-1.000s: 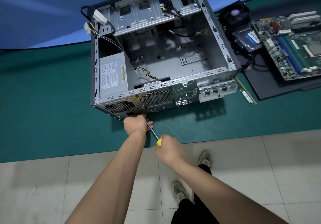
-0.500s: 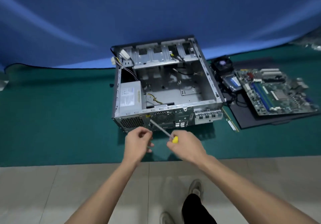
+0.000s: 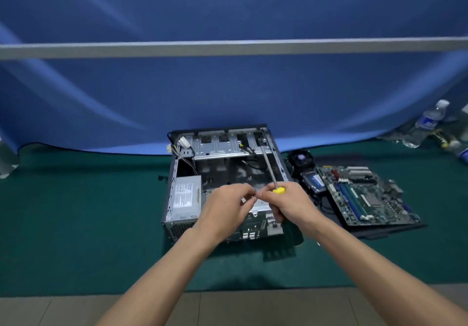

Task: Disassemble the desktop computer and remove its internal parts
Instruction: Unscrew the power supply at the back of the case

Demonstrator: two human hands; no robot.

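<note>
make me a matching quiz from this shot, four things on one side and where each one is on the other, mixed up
Things:
1. power supply
2. motherboard
3. screwdriver
4. water bottle

Places:
A. far right, by the blue backdrop
B. in the right hand
C. inside the case, left side
D. on the black mat, right of the case

Pairs: 1-C, 2-D, 3-B, 4-A
</note>
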